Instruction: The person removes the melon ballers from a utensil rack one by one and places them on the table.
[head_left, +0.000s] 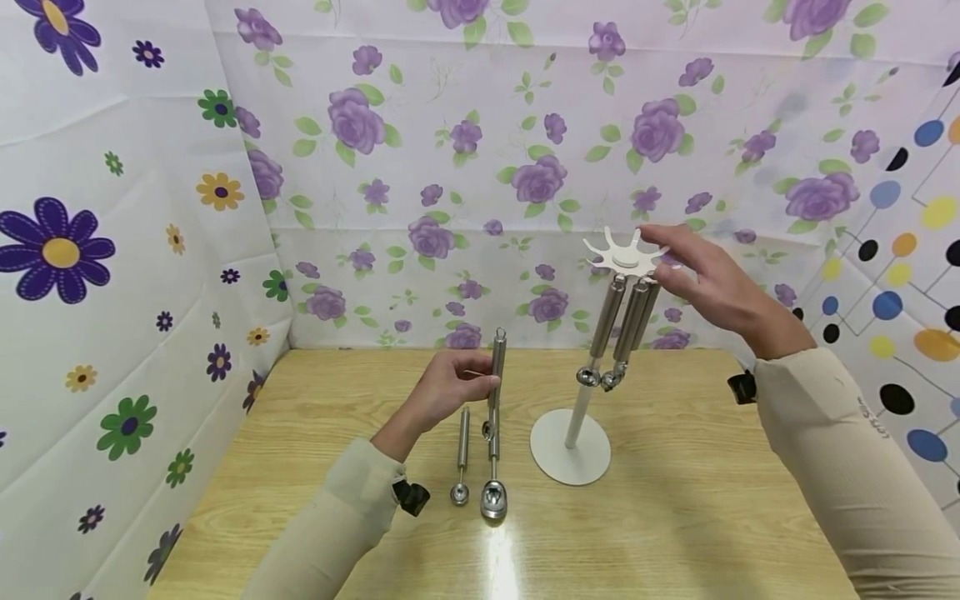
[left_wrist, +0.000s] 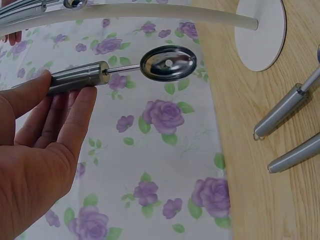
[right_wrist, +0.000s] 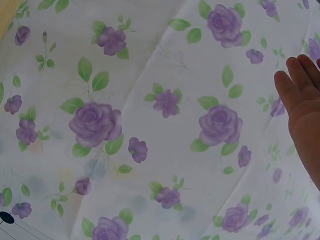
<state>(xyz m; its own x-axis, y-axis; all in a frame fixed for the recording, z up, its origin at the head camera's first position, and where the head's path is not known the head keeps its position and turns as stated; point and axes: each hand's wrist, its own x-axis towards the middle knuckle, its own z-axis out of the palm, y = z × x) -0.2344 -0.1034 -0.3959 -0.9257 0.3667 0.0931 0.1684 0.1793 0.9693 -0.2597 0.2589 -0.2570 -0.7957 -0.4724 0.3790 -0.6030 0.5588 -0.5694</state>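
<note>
My left hand [head_left: 450,392] pinched a steel scoop [head_left: 494,417] upright, bowl down; rack [head_left: 626,254] lay up-right, nearer my right hand [head_left: 705,279], fingers spread, touching its top.

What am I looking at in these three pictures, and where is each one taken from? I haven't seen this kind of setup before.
No machine here: a person works with two bare hands, wearing three cameras. The wide picture comes from a camera on the head, looking down at a wooden table inside flowered cloth walls. The other two come from cameras strapped to each wrist.

The left hand grips a steel scoop tool by its handle, held upright; the left wrist view shows its oval bowl up close. Two similar tools lie on the table below it.

The right hand, fingers relaxed, is at the slotted top of a white stand, where a few hanging tools dangle. The right wrist view shows only fingertips and cloth.
</note>
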